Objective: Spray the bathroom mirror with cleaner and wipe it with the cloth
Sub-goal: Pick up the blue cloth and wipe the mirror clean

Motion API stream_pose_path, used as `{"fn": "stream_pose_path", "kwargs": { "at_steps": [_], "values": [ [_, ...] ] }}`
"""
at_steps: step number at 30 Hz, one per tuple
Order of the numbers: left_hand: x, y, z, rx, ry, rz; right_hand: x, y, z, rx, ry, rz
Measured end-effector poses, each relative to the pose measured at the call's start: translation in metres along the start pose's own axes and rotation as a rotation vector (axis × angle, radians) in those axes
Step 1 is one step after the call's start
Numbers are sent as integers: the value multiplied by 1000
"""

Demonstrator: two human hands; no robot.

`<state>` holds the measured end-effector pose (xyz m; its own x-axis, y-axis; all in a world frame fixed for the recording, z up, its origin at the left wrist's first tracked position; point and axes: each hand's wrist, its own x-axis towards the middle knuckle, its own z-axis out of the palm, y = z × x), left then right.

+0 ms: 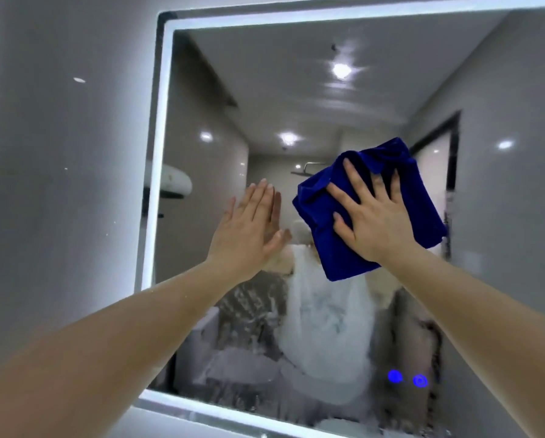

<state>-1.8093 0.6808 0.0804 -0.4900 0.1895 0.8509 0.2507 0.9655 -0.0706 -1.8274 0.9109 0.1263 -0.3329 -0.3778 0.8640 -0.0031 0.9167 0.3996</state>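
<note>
Right hand [375, 219] flat, fingers spread, pressing blue cloth [366, 213] onto mirror [265, 99], cloth right of centre. Left hand [249, 226] open, fingers together, palm against glass at cloth's 9 o'clock, holding nothing, just apart from cloth. Foamy cleaner streaks [325, 327] cover lower glass at 6 o'clock, blurring reflection. Two blue touch buttons [407, 378] at 5 o'clock. Lit frame strip [157, 153] along left edge at 9. Grey wall tile [59, 153] beyond it.
</note>
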Motion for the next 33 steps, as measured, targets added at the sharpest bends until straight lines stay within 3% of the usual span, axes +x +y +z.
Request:
{"fn": "stream_pose_path", "kwargs": {
  "at_steps": [12, 19, 33],
  "values": [
    [25, 76, 14, -84, 59, 149, -49, 93, -5, -37, -41, 73],
    [38, 117, 26, 3, 89, 281, -64, 120, -6, -56, -64, 63],
    [39, 217, 11, 14, 46, 210, -124, 246, -10, -57, -64, 57]
  ]
}}
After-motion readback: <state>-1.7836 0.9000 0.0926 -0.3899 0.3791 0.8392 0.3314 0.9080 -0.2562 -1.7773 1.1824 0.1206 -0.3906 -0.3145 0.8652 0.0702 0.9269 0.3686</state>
